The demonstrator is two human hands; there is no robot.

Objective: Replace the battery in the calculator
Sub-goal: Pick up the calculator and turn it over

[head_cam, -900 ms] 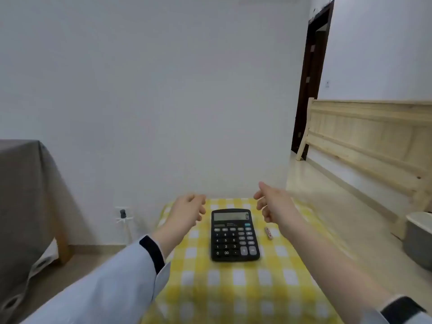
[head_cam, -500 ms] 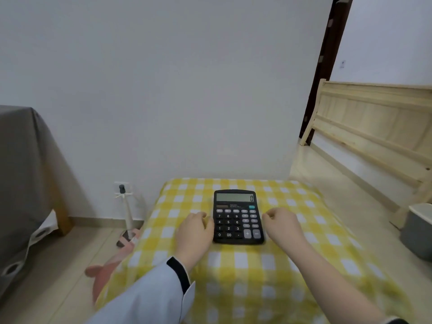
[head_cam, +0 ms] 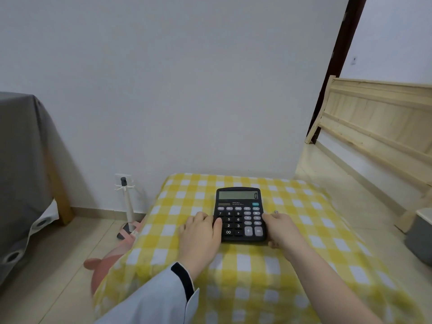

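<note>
Your hands have closed in since half a second ago: your left hand (head_cam: 200, 237) and right hand (head_cam: 280, 229) now grip the calculator's (head_cam: 239, 212) side edges. It lies face up, frame centre, on the yellow checked cloth (head_cam: 304, 260), display reading 0.

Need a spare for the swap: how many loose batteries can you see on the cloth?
1: a small battery lies just beyond the right hand, right of the calculator. Others may be hidden under the hands.

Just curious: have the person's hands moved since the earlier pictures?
Yes. Both came back toward the person: left hand and right hand now flank the calculator at its sides, instead of hovering beyond its top edge.
</note>
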